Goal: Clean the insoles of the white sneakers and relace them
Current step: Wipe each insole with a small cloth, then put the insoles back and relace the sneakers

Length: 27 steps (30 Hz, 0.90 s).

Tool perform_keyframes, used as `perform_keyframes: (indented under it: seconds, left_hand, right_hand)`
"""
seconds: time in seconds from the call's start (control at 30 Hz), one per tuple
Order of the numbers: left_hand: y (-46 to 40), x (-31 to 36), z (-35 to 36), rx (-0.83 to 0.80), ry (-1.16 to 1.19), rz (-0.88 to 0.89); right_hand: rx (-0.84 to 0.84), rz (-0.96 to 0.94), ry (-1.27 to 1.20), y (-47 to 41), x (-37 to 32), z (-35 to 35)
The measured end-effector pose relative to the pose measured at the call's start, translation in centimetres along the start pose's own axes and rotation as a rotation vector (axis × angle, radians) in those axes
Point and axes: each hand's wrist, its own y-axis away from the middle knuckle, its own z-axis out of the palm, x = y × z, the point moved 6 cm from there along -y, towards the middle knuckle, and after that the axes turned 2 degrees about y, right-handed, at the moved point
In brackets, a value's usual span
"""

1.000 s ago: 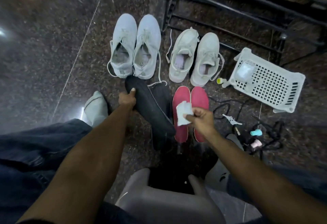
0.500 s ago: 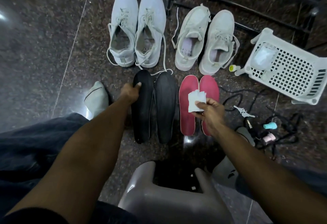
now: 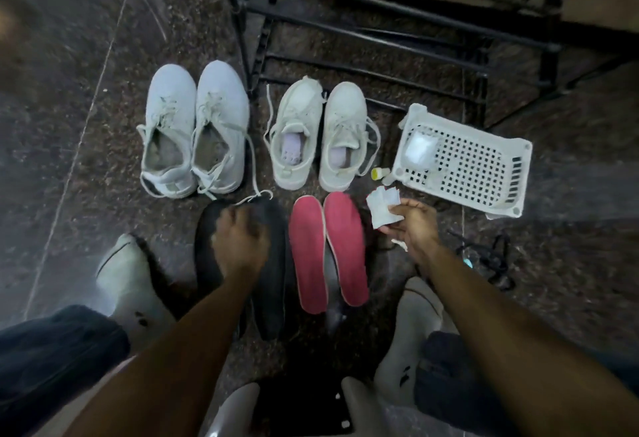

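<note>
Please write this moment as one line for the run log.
left hand: over black insoles, grip unclear | right hand: pinches white wipe | red insoles: on floor

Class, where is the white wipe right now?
In the head view, the wipe is pinched in the right hand, right of the red insoles, near the basket.

Left floor (image 3: 69,125): bare stone, open beside the sneakers (image 3: 195,132).
Between shoe pairs: narrow gap, crossed by a lace (image 3: 254,163) and a rack leg (image 3: 238,28).
Behind shoes: blocked by rack bars.
Right: basket (image 3: 463,163) just beside the small pair (image 3: 321,136), cords (image 3: 491,257) near it.
Front: insoles (image 3: 326,250) side by side, feet flanking.
</note>
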Motion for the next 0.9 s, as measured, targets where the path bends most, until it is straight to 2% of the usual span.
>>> perform_keyframes:
  seconds: [0.1,0.27,0.33,0.4,0.53,0.7,0.8,0.9]
  left_hand:
    - [0.3,6.6,3.0,-0.186,0.13,0.282]
    - [-0.7,16.7,8.1,-0.474,0.201,0.427]
    - [-1.3,19.5,10.3,-0.567,0.116,0.461]
    - [-1.7,21.4,11.8,-0.591,-0.033,0.532]
    - [-1.7,23.0,13.9,-0.624,-0.272,0.7]
    - [-1.3,22.4,14.5,-0.675,-0.357,0.78]
    - [-1.1,21.9,14.5,-0.704,-0.395,0.798]
    - [-1.2,22.2,14.5,-0.711,-0.417,0.811]
  right_hand:
    - [0.103,-0.083,-0.069,-1.9,-4.0,-3.0]
    - [0.198,-0.279,0.202,-6.7,-10.6,-4.8]
    - [0.288,-0.447,0.493,-7.8,-13.0,-4.6]
    - [0.391,-0.575,0.844,-8.2,-14.5,-3.8]
    - [0.31,-0.682,1.3,-8.7,-13.6,-0.9]
    - [0.186,-0.714,1.365,-8.8,-9.7,-0.4]
    - [0.145,-0.796,1.45,-8.7,-8.2,-1.4]
    - [0.337,-0.864,1.241,-8.4,-8.7,-3.4]
